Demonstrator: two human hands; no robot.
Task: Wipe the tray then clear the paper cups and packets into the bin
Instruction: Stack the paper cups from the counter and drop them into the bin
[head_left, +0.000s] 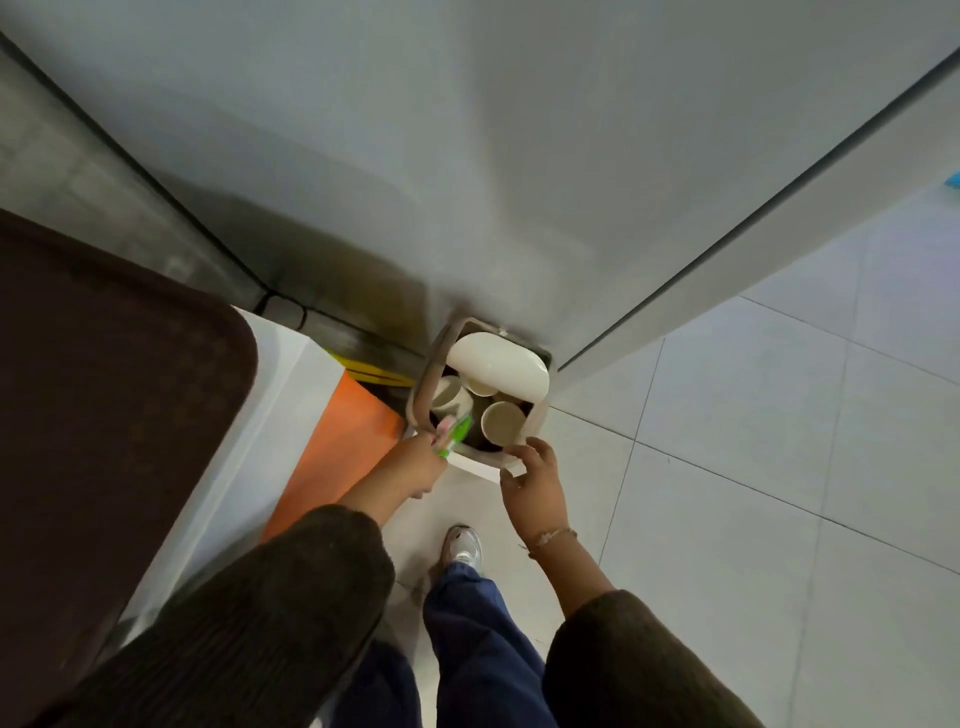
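The left hand (415, 467) reaches toward the bin (535, 423) and grips a green packet (453, 432), fingers closed around its lower end, so that the packet's top pokes over the bin's near-left rim. The packet is blurred, and its print cannot be read. The right hand (532, 483) sits just right of the left, fingers loosely curled over the bin's near rim, touching the rim's corner; it grasps nothing else. A thin bracelet (550, 538) circles the right wrist.

Just beyond both hands, inside the bin, lie several paper cups (503, 423): one with its mouth facing up directly ahead of the right hand, another ahead of the left hand, and a third farther back, partly under the white swing lid (498, 366), which is tilted at the far side of the opening.

Well to the left of the left hand, the dark brown tray (104, 395) rests on a white counter (280, 395), its surface bare. Below the left forearm runs an orange panel (332, 452). Behind the hands, a white sneaker (464, 548) stands on the pale tiled floor (753, 467)
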